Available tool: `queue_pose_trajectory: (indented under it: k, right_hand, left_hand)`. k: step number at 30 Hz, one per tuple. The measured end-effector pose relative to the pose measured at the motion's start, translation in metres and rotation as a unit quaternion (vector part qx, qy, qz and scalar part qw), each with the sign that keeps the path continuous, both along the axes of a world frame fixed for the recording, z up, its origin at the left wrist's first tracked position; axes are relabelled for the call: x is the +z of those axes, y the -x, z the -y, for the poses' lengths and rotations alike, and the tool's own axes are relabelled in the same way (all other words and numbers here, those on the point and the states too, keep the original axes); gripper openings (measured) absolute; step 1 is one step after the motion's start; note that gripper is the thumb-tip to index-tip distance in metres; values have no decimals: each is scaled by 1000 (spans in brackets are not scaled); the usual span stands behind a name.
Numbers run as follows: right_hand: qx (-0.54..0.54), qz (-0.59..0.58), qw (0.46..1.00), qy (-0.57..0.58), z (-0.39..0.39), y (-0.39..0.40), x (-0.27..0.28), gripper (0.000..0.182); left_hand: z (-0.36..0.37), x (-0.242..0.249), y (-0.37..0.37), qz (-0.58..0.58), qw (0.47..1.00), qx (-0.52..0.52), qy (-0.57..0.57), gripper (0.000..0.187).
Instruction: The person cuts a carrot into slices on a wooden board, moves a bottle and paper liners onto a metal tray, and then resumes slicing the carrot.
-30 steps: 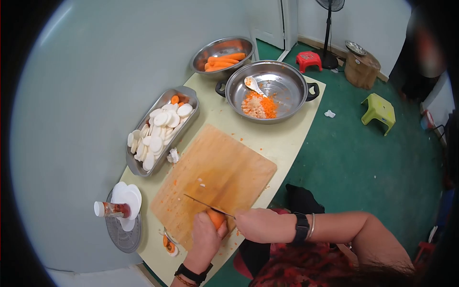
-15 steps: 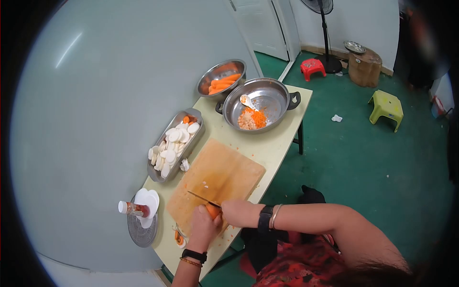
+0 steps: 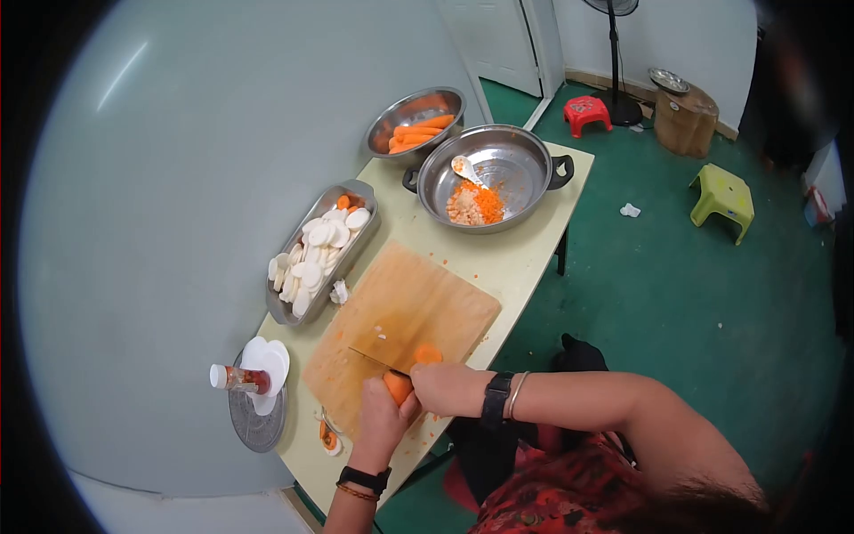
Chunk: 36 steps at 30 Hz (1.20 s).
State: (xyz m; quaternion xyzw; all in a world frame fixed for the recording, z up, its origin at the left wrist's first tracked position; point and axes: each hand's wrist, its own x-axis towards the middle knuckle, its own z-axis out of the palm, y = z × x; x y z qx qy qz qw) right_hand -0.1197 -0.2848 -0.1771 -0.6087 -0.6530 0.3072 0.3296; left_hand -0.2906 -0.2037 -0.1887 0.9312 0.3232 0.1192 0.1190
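Note:
On the wooden cutting board [image 3: 445,294], my left hand [image 3: 383,420] is closed around an orange carrot [image 3: 397,384]. My right hand [image 3: 442,390] grips a knife [image 3: 369,357], whose handle is hidden in the fist. The blade points left over the board, right beside the cut end of the carrot. A round carrot slice [image 3: 428,354] lies on the board behind the blade, close to my right hand. Small white bits [image 3: 381,333] rest near the middle of the board.
Behind the board are a tray of white slices [image 3: 278,307], a two-handled pan [image 3: 525,214] with chopped orange and pale food and a spoon, and a bowl of carrots [image 3: 374,126]. A jar [image 3: 245,379] stands left. A peeler [image 3: 329,438] lies near the front edge.
A round carrot slice now lies on the board behind the knife, where none showed before. Both hands keep their hold. The whole view has shifted slightly.

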Motion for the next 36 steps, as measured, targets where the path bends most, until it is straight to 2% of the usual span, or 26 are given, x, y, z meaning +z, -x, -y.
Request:
queue_pose_trajectory:
  k: [3, 4, 6, 9, 12, 16, 19, 22, 25, 31, 34, 36]
  right_hand:
    - [33, -11, 996, 83, -8, -12, 0, 30]
    - [66, 54, 996, 27, -8, -18, -4, 26]
    - [-44, -99, 991, 85, -1, -27, -4, 30]
    - [-106, -155, 982, -12, 12, -42, -11, 33]
    - [-179, -307, 932, 74, 24, -53, -5, 33]
    - [-223, -352, 906, 75, 22, -57, -16, 32]
    - [-235, -384, 892, 49, 15, -53, -29, 32]
    - [-226, -377, 897, 52, 12, -51, -32, 32]
    - [-229, -362, 902, 50, 11, -51, -29, 31]
    - [-229, -374, 898, 46, 9, -51, -33, 30]
    - [-231, -383, 893, 48, 9, -51, -35, 30]
    - [-239, -380, 892, 55, 8, -51, -35, 29]
  left_hand:
    - [-6, 0, 5, 3, 999, 23, 45, 51]
    - [-10, 1, 6, 19, 997, 28, 69, 52]
    - [-15, -2, 11, 46, 990, 36, 126, 55]
    - [-19, 2, 13, 44, 980, 48, 186, 62]
    - [-17, 12, 8, 25, 978, 54, 200, 66]
    - [-19, 14, 9, 24, 970, 75, 232, 74]
    - [-18, 23, 6, 39, 942, 106, 316, 80]
    - [-22, 27, 5, 30, 945, 94, 313, 86]
    - [-25, 45, -9, -41, 970, 62, 233, 84]
    - [-41, 60, -63, -92, 985, -87, 120, 68]
    - [-39, 51, -78, -143, 977, -126, 97, 53]
    - [-36, 51, -84, -172, 970, -115, 127, 46]
